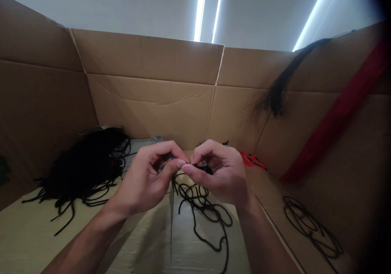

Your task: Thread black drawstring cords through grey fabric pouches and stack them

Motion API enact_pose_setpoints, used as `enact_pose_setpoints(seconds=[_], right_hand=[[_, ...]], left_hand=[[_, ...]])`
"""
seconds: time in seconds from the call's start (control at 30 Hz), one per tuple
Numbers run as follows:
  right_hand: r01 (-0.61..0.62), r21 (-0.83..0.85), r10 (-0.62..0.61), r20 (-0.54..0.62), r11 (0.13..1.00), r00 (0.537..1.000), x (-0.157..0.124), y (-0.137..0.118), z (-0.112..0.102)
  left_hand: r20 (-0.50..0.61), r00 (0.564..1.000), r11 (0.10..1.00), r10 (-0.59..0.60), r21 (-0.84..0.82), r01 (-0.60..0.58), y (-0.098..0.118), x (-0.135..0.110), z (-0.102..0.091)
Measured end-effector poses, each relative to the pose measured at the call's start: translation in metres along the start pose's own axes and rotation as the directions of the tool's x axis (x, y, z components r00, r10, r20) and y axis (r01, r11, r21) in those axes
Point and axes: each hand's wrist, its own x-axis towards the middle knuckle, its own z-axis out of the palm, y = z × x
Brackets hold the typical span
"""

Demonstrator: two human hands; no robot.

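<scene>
Okay, L hand (143, 180) and R hand (220, 176) were close together, fingertips nearly meeting above the floor of a cardboard box (146, 62). R hand's thumb & fingers were pinched on a black cord (203, 169). L hand curled right beside it, but what its fingers held was hidden, so can't tell. Loose loops (198, 208) lay just below both hands. Rel. to the box: a heap of black cords (82, 168) sat by the left wall, a small red piece (252, 160) by the back wall, a cord coil (311, 227) on the right flap, a black hank (276, 90) hung over the right wall, & a long red strip (336, 111) lay along it.
</scene>
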Motion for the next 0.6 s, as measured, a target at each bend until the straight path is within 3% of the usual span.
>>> enact_pose_setpoints(seconds=[0.13,0.23,0.3,0.37,0.47,0.6], right_hand=[[-0.041,0.183,0.04,0.011,0.982,0.999,0.0,0.0,0.003],[-0.066,0.381,0.048,0.055,0.922,0.997,0.0,0.0,0.005],[-0.07,0.425,0.043,0.071,0.902,0.997,0.0,-0.001,0.005],[-0.063,0.343,0.045,0.06,0.937,0.997,0.0,-0.002,0.002],[0.034,0.041,-0.034,0.003,0.999,0.999,-0.002,-0.008,-0.005],[0.264,-0.364,-0.283,0.003,0.893,0.959,-0.003,-0.017,-0.01]], left_hand=[[0.006,1.0,0.995,0.007,-0.1,-0.006,-0.001,-0.002,-0.004],[0.033,0.999,0.981,0.008,-0.194,-0.001,0.002,-0.002,-0.005],[0.021,1.0,0.978,0.0,-0.21,0.004,0.004,-0.001,-0.005],[-0.013,1.0,0.985,-0.013,-0.175,0.011,0.006,0.0,-0.005],[-0.06,0.997,0.995,-0.038,-0.092,0.032,0.008,0.002,-0.007],[-0.077,0.996,0.998,-0.052,-0.031,0.05,0.009,0.003,-0.008]])
